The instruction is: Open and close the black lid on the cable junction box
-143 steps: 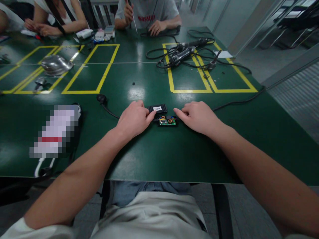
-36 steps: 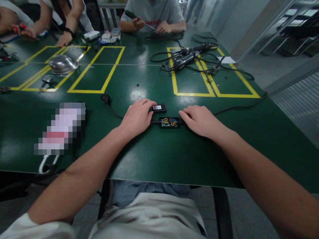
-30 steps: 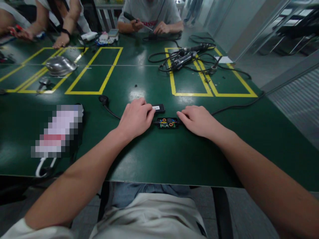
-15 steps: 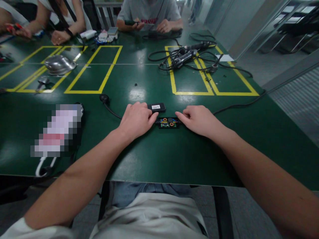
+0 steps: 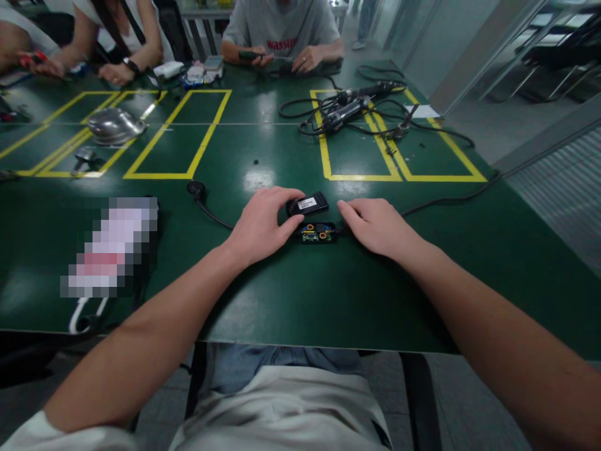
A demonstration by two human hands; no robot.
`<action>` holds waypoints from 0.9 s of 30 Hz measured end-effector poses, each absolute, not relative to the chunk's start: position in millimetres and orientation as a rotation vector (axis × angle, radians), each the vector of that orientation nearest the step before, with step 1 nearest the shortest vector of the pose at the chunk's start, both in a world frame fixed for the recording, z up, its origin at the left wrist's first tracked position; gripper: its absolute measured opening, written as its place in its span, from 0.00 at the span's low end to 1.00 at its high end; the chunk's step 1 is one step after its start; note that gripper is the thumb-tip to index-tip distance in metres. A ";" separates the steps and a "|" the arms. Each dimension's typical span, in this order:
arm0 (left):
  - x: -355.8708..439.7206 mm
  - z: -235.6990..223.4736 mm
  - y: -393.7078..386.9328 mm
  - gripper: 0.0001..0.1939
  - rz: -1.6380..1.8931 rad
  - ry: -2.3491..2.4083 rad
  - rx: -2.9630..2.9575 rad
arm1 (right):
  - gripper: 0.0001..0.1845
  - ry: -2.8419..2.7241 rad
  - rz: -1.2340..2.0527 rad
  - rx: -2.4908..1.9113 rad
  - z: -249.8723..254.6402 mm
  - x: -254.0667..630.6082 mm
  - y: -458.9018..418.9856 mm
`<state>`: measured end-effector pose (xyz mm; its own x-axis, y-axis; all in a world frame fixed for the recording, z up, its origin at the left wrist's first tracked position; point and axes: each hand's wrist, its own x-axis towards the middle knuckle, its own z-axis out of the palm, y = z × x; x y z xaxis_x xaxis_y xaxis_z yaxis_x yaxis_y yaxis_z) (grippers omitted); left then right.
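Between thumb and fingers of my left hand (image 5: 265, 222) is a black ribbed cover (image 5: 307, 203) with a white label, lifted at a slant. Just below it lies an opened black case (image 5: 318, 242), its circuit board (image 5: 310, 237) and copper-coloured coils exposed. My right hand (image 5: 375, 225) is closed beside the case's right end, over the black cable (image 5: 441, 202) that comes out behind it; its inner fingers are hidden. On the left, another length of cable runs from under my left hand to a black plug (image 5: 196, 190).
A phone-like device (image 5: 110, 244), blurred out, lies at left with a white loop. Farther back are a metal bowl-like part (image 5: 115, 125), a small metal piece (image 5: 84, 160) and corded power drivers (image 5: 347, 114) amid tangled cables. People sit across the green table (image 5: 300, 300); one holds a screwdriver (image 5: 251, 56).
My left hand has gripped the cover, which has shifted right and tilted above the case. My right thumb and fingertips have moved slightly right and up.
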<state>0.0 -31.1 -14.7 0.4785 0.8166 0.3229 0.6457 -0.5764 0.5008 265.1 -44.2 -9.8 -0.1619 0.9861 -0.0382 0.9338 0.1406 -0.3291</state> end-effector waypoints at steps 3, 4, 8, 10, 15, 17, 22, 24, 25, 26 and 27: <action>0.3 -12.8 -36.6 0.19 0.804 0.983 2.495 | 0.29 -2.177 0.424 -1.886 -10.1 264.0 -46.0; 0.2 -12.6 -37.3 0.18 0.766 0.915 2.516 | 0.28 -2.168 0.426 -1.893 -9.9 263.4 -46.7; 0.5 -13.0 -37.1 0.15 0.627 0.813 2.545 | 0.28 -2.163 0.422 -1.931 -8.8 261.7 -48.3; 1.3 -13.2 -37.4 0.15 0.628 0.819 2.542 | 0.29 -2.175 0.418 -1.934 -8.8 261.5 -48.2; 4.0 -12.0 -41.9 0.16 0.626 0.908 2.527 | 0.29 -2.223 0.422 -1.937 -8.5 261.1 -48.0; 4.6 -10.6 -43.4 0.17 0.649 0.955 2.522 | 0.29 -2.224 0.436 -1.916 -7.9 261.5 -48.6; 3.4 -7.5 -41.4 0.17 0.662 0.989 2.529 | 0.32 -2.198 0.457 -1.845 -6.6 263.6 -50.2; 2.5 -6.9 -39.1 0.16 0.560 0.971 2.530 | 0.32 -2.207 0.454 -1.843 -6.7 263.8 -50.1; 2.2 -6.7 -38.2 0.16 0.511 0.967 2.528 | 0.32 -2.215 0.452 -1.842 -6.9 263.8 -49.8; 1.9 -6.6 -37.4 0.17 0.478 0.971 2.524 | 0.32 -2.223 0.450 -1.840 -7.2 263.7 -49.4; 1.8 -6.6 -37.1 0.17 0.461 0.979 2.520 | 0.32 -2.230 0.449 -1.839 -7.7 263.7 -49.0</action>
